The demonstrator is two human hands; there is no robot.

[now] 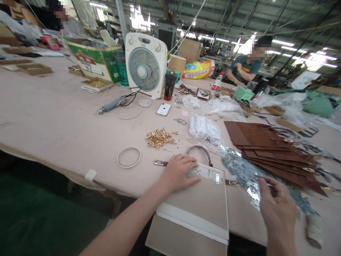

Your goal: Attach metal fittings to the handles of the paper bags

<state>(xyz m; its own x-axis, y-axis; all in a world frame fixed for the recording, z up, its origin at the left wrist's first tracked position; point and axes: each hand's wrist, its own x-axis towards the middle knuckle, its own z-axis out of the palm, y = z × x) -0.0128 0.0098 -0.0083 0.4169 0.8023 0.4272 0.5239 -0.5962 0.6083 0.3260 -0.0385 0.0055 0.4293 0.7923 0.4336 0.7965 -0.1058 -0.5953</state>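
My left hand (181, 174) lies with its fingers stretched over the upper part of a beige bag panel (197, 202), pressing it to the table. The panel shows small holes and a small shiny metal plate (217, 178) near its top right corner. A curved bag handle (201, 149) stands out beyond the top edge, and brown straps with metal ends (231, 182) stick out at both sides. My right hand (275, 202) is pinched above the right edge of a heap of small silvery metal plates (237, 165); what its fingertips hold is too small to make out.
Gold-coloured rivets (160, 138) lie in a pile, with a ring (129, 157) nearby. Brown leather pieces (271, 149) are stacked at right. Farther back are an electric screwdriver (112, 105), a phone (163, 109), a fan (145, 65) and a bottle (169, 85). A co-worker (245, 65) sits opposite.
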